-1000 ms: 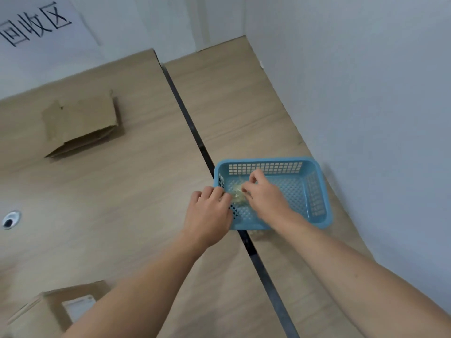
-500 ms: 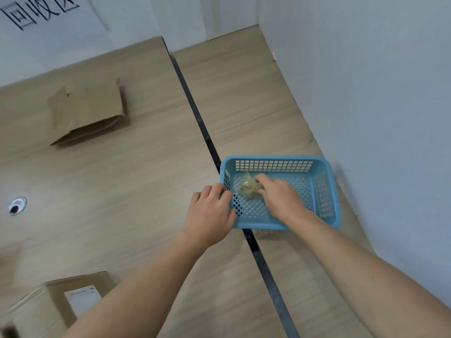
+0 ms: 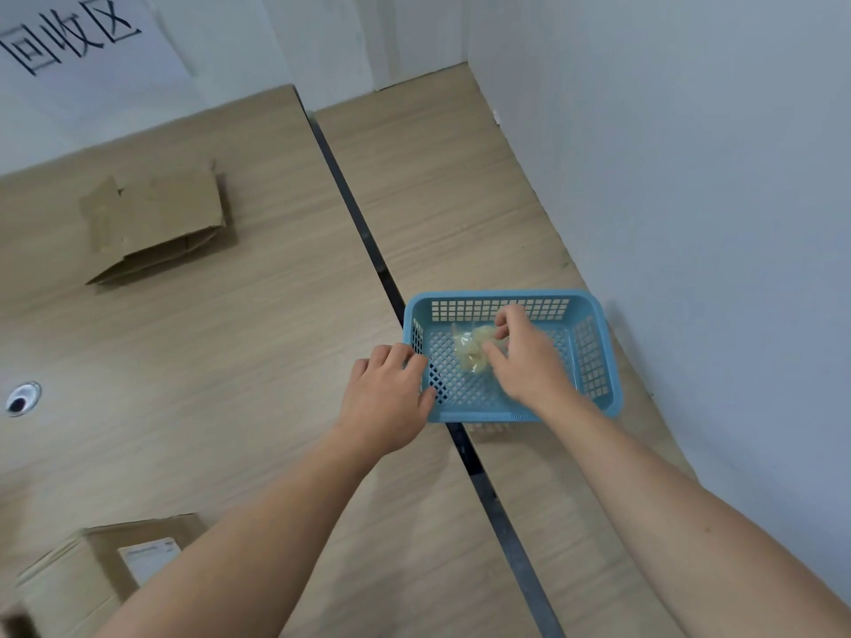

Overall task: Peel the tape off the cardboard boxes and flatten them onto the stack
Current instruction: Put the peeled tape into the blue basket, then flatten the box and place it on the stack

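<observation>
the right hand (image 3: 529, 361) pinches a crumpled tape wad (image 3: 474, 349) inside the blue basket (image 3: 598, 356), the left hand (image 3: 387, 398) curled on its rim; shaking sticky tape free seems wise, flattened boxes (image 3: 156, 223) waiting across the tabletop (image 3: 258, 361).

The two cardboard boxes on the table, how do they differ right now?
The flattened box lies collapsed at the far side of the table; the near box stands three-dimensional at the bottom left edge. The near box carries a white label; the flattened box shows none. Both are plain brown cardboard, and neither hand touches them.
</observation>
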